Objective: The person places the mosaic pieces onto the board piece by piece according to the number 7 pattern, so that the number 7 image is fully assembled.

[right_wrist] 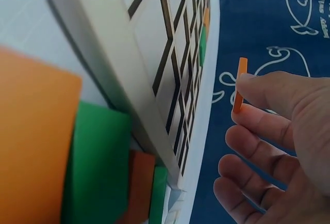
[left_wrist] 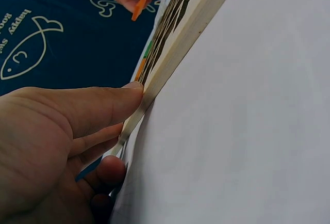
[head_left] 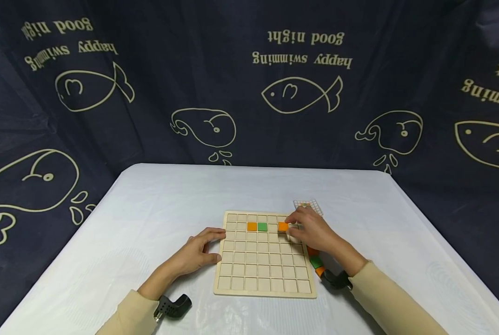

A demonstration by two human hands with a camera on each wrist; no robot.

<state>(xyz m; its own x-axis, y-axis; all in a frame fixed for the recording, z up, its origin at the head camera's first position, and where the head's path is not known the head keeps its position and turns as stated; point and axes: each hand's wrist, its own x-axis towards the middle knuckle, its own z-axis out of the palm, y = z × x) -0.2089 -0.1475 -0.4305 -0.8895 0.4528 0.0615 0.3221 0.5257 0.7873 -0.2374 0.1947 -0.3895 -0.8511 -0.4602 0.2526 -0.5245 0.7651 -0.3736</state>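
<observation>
An orange square tile [head_left: 282, 226] is pinched between thumb and forefinger of the right hand [head_left: 315, 229], the nearer one, above a wooden grid board [head_left: 266, 293]. It lies at nine o'clock from those fingers; being square, it has no long axis, and its broad face points up. At its nine o'clock sits a green tile [head_left: 262, 226]. The left hand [head_left: 194, 253], relaxed, touches the board's nine-o'clock edge.
</observation>
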